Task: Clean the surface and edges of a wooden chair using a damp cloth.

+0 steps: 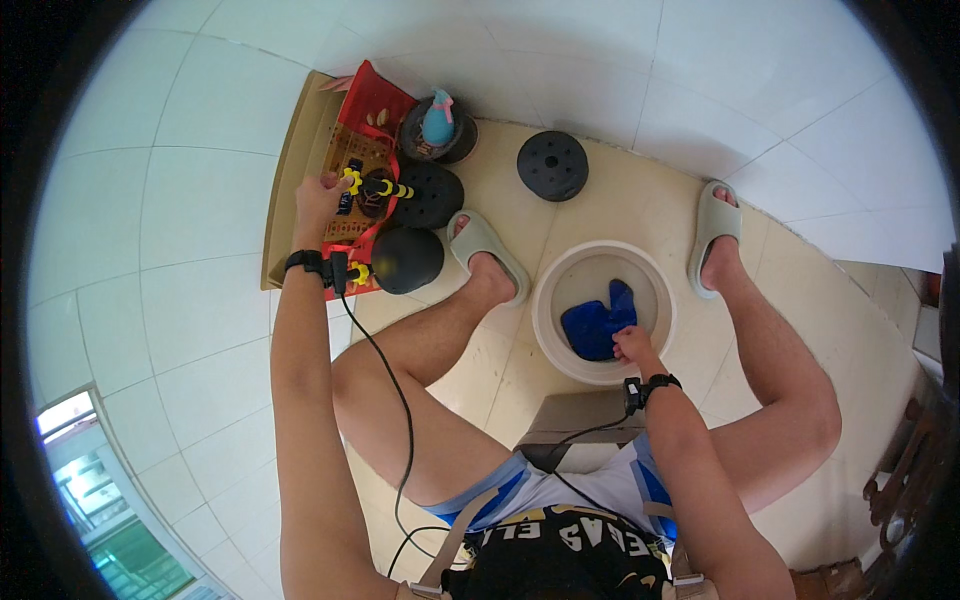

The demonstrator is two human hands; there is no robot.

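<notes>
My left hand [318, 203] reaches out at the upper left, its fingers closed at the yellow star-shaped nut [351, 181] on the end of a black dumbbell bar [378, 187]. A black weight plate [430, 198] is at the bar's other end. Just below, another yellow star nut [359, 273] sits by a round black weight [408, 260]. Between my feet stands a pale round basin [548, 335] with a soaked-looking blue cloth [590, 328] lying in it. My right hand [630, 346] is over the basin's near right side, its fingers pinched on the cloth's edge.
A cardboard box [285, 200] and a red printed bag [378, 95] stand along the left wall. A blue bottle [438, 120] sits on a dark round thing behind the weights. One loose black plate [552, 166] lies beyond the basin. Black cables [402, 420] trail from both wrists.
</notes>
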